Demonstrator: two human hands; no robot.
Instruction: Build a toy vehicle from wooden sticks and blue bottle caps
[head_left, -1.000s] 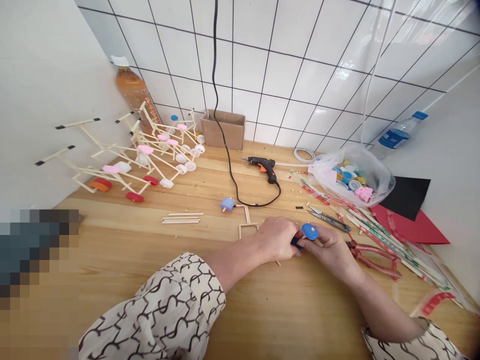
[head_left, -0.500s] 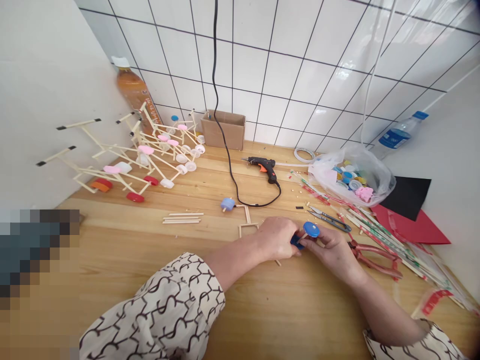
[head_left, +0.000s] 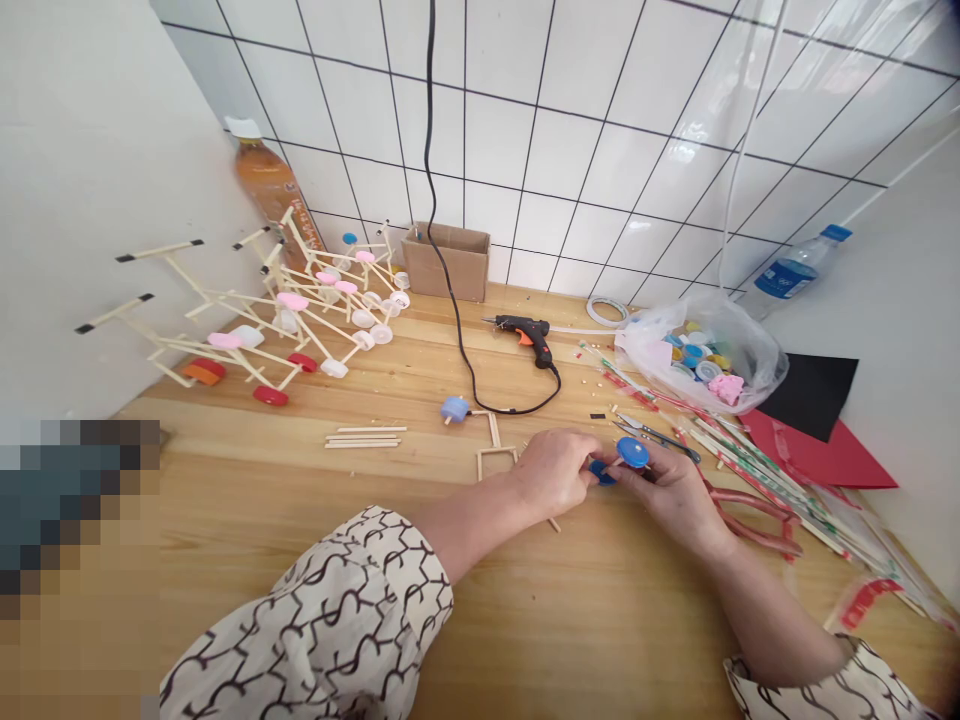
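My left hand (head_left: 559, 468) is closed, its fingertips pinching the edge of a blue bottle cap (head_left: 602, 473). Close beside it my right hand (head_left: 675, 495) grips a short wooden stick with another blue bottle cap (head_left: 632, 452) on it. The fingers hide most of the stick, and I cannot tell whether it joins both caps. Partly behind my left wrist lies a frame of thin wooden sticks (head_left: 495, 452). A light-blue cap piece (head_left: 455, 408) with a stick end through it rests at the far end of that frame.
A black glue gun (head_left: 529, 332) and its cord lie behind my hands. Snips (head_left: 660, 436), red-handled pliers (head_left: 757, 515) and bundled sticks (head_left: 780, 480) are on the right, near a bag of caps (head_left: 705, 350). Loose sticks (head_left: 365, 438) and finished stick models (head_left: 262, 300) stand left.
My right hand has shifted slightly right and up with the stick and its cap. The lower blue cap shows more between my hands, which are a little farther apart.
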